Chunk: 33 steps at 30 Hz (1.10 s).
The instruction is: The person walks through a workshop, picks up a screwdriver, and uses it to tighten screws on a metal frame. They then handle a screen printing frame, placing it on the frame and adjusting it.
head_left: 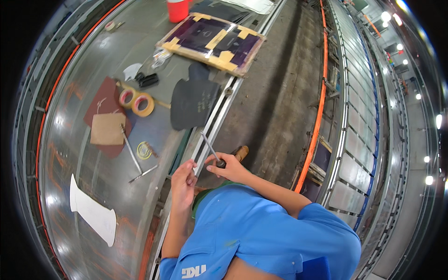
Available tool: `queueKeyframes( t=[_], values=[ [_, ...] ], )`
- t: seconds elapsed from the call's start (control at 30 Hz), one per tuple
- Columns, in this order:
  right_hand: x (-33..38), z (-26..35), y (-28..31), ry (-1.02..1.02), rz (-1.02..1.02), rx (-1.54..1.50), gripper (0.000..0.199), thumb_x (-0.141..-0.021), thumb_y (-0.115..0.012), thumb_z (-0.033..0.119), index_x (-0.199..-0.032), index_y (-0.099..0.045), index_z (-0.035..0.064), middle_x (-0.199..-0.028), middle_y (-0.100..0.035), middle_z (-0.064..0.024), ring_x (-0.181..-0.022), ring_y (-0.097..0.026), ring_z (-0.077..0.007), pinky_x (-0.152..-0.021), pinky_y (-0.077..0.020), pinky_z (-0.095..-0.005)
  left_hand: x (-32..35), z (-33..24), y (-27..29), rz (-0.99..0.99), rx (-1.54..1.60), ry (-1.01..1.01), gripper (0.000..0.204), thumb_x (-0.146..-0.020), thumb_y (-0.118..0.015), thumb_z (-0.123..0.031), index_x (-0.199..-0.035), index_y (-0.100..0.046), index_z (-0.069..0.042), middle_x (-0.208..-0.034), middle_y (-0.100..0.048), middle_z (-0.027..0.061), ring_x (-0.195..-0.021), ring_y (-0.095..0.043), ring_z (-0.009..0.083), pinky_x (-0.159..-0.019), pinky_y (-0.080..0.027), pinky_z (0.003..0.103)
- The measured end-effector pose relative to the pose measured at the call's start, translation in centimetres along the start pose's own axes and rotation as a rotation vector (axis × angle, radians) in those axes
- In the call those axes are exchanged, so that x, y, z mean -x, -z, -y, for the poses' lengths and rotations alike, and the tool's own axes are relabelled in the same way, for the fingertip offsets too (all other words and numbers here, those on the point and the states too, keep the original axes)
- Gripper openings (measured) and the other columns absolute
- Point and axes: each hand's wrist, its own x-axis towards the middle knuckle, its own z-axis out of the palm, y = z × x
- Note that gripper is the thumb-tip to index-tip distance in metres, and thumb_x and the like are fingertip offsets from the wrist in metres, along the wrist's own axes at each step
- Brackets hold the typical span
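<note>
My right hand (pixel 228 167) is closed around the dark handle of a screwdriver (pixel 211 145). The thin metal shaft points up and to the left, over the metal rail at the table's edge. Left of it, my left hand (pixel 183 179) is raised by the same rail with its fingers curled together. Whatever may be between those fingertips is too small to make out. The hands are apart. Ahead of them, a black cut-out sheet (pixel 193 105) lies on the table (pixel 100 179) along the rail.
Two tape rolls (pixel 142 104), a brown square pad (pixel 108 129), a metal rod (pixel 132 151) and a white cut-out piece (pixel 93 212) lie on the table. Farther off are a taped frame (pixel 212 42) and a red container (pixel 178 10). An orange rail (pixel 318 116) runs along the right.
</note>
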Motion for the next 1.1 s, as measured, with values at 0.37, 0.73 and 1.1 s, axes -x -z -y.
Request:
queueKeyframes(
  t=[0.37,0.73,1.1],
  values=[
    [0.7,-1.4,23.5,0.208,-0.505,-0.085,0.020,-0.083,-0.074,0.012,-0.094,-0.060,0.0024,-0.078,-0.063,-0.0013,-0.071,-0.056,-0.0061,-0.063,-0.0480,-0.0240,-15.1,11.7,-23.5,0.233,-0.216,0.313,0.019,-0.088,-0.068,-0.023,-0.097,-0.065,-0.006,-0.077,-0.060,-0.0039,-0.057,-0.041,0.0016,-0.050,-0.031,0.018],
    [-3.1,-2.0,36.3,-0.014,-0.521,-0.130,0.019,-0.088,-0.068,0.013,-0.102,-0.064,0.0010,-0.073,-0.064,-0.0032,-0.061,-0.058,-0.0059,-0.051,-0.0443,-0.0206,-30.1,12.1,-27.1,0.069,-0.214,0.117,0.017,-0.094,-0.056,-0.015,-0.105,-0.061,-0.003,-0.080,-0.061,0.0020,-0.049,-0.037,0.0017,-0.044,-0.026,0.018],
    [-22.9,4.3,52.0,0.170,-0.386,0.229,0.025,-0.089,-0.068,0.021,-0.081,-0.058,-0.0010,-0.087,-0.069,-0.0127,-0.079,-0.065,-0.0157,-0.075,-0.0505,-0.0293,-44.3,6.1,-19.8,-0.759,-0.400,-0.447,0.042,-0.095,-0.046,-0.039,-0.066,-0.045,-0.008,-0.059,-0.047,0.0052,-0.051,-0.041,0.0153,-0.047,-0.032,0.031]
  ],
)
